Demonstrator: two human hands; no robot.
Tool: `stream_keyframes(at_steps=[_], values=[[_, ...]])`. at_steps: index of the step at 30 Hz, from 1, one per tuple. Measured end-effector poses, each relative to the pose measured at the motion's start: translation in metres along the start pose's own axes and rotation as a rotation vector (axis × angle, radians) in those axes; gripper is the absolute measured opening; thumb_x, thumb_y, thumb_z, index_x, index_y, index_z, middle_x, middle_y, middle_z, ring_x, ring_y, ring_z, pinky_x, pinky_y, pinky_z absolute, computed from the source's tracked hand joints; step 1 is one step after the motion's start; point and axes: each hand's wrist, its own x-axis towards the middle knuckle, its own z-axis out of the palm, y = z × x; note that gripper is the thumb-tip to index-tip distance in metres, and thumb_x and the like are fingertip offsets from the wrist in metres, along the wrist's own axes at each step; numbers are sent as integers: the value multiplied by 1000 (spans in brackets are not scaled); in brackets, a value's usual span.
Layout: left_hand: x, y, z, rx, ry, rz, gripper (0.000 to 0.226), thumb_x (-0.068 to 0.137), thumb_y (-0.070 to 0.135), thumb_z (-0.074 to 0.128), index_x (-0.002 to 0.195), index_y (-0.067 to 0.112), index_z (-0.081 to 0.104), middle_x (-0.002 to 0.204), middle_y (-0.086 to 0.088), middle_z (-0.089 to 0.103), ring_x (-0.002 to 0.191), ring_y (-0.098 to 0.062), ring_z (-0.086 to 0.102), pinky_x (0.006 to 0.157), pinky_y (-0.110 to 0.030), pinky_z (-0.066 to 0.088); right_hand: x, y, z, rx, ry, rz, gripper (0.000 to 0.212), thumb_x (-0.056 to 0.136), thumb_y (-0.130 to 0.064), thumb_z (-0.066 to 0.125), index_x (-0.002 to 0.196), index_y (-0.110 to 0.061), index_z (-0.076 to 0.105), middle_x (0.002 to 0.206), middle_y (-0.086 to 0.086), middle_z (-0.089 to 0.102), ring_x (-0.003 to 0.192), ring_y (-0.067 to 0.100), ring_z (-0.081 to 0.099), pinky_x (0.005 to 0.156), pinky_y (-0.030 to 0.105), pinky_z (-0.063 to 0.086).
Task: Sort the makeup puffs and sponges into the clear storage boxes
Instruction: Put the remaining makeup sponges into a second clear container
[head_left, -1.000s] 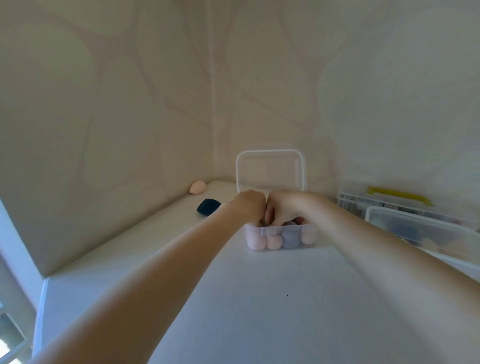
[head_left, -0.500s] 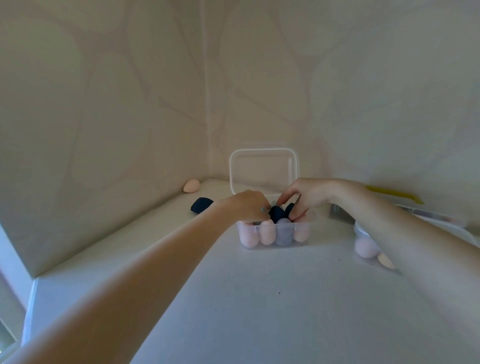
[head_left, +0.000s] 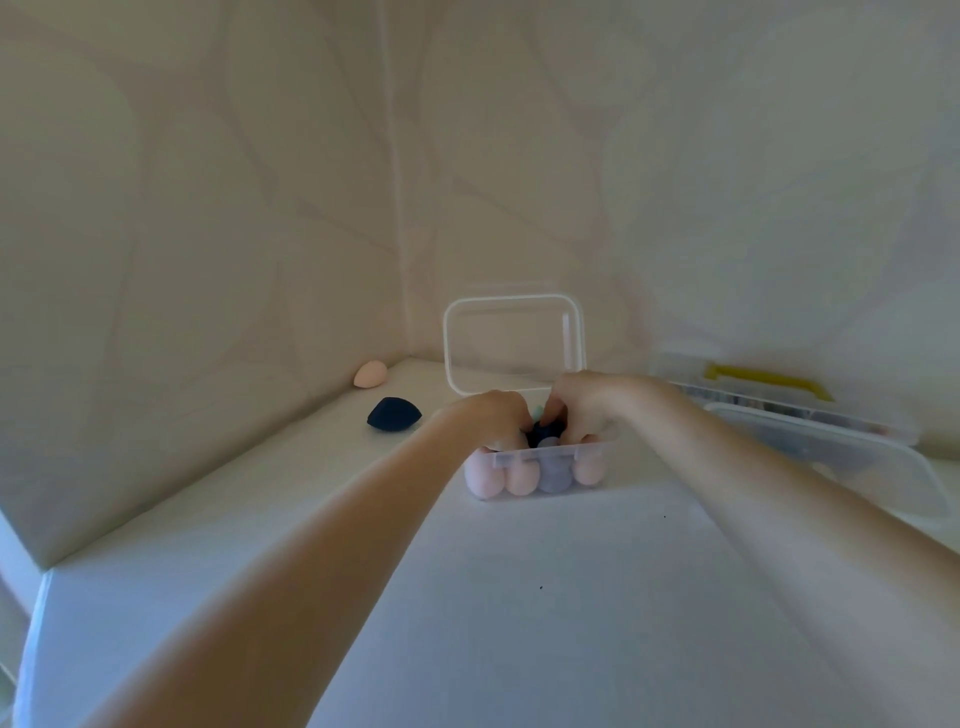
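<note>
The clear box (head_left: 537, 457) shows pale pink sponges (head_left: 521, 477) and one lilac-grey sponge (head_left: 555, 477) through its front. A navy sponge (head_left: 393, 414) and a peach sponge (head_left: 370, 374) lie on the white table (head_left: 519, 597). The far case has a yellow handle (head_left: 763, 378); the wall (head_left: 208, 208) is beige with faint curved lines.

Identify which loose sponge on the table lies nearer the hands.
The dark navy sponge, just left of the open box; the peach sponge sits farther back by the wall.
</note>
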Motion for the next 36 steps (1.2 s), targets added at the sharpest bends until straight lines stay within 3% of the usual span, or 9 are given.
stream_keyframes(at_steps=[3,6,8,11,15,18,26,31,36], values=[[-1,-1,-5,-17,-11,53,25,88,29,54,96,6,61,81,0,56,79,-18,52,69,-24,40,-9,6,-6,101,-33,-45,37,83,-19,65,119,-21,62,113,4,66,95,21,61,78,27,50],[-7,-6,-19,-73,47,73,42,89,30,57,128,14,55,118,-1,60,111,-20,55,92,-28,43,-20,17,-18,270,-18,-53,51,83,-13,70,131,-21,54,128,5,57,116,21,57,101,30,46],[-13,-10,-29,-225,210,67,38,92,22,55,129,13,56,130,-1,58,121,-19,53,96,-22,39,-24,22,-28,473,68,-40,48,83,-5,68,129,-13,55,129,12,56,110,20,57,97,27,48],[-19,-24,-35,-586,574,-3,27,92,8,48,112,7,67,120,-9,65,114,-24,59,96,-24,44,-22,22,-35,536,287,6,36,87,-2,59,122,-8,60,127,15,59,98,18,55,94,30,47],[-23,-38,-28,-695,796,-157,30,92,8,45,118,10,60,127,-8,57,114,-24,56,96,-30,44,-11,18,-25,556,512,145,39,90,-2,50,129,-3,55,139,14,49,125,28,47,98,28,37],[-22,-40,-25,-695,718,-256,39,94,17,45,132,12,43,137,-9,42,116,-27,52,85,-26,38,-2,19,-15,669,538,209,40,89,-1,47,129,1,51,138,16,49,128,32,44,103,35,38],[-14,-31,-26,-763,618,-365,47,97,24,39,140,12,27,138,-7,47,123,-24,47,76,-22,30,6,27,-9,1012,584,245,46,87,2,46,133,-2,45,135,21,46,123,33,48,106,45,42],[-13,-37,-27,-893,549,-234,64,94,10,42,149,19,11,146,-9,37,133,-27,37,103,-28,31,3,27,-9,1179,527,220,70,87,9,42,149,-14,18,135,15,41,126,30,45,102,38,44],[-18,-39,-26,-832,477,-113,72,90,1,44,150,26,13,137,-13,42,123,-29,47,93,-28,38,-5,21,-10,1271,517,196,75,88,12,35,150,-25,15,103,8,49,88,20,49,85,32,46]])
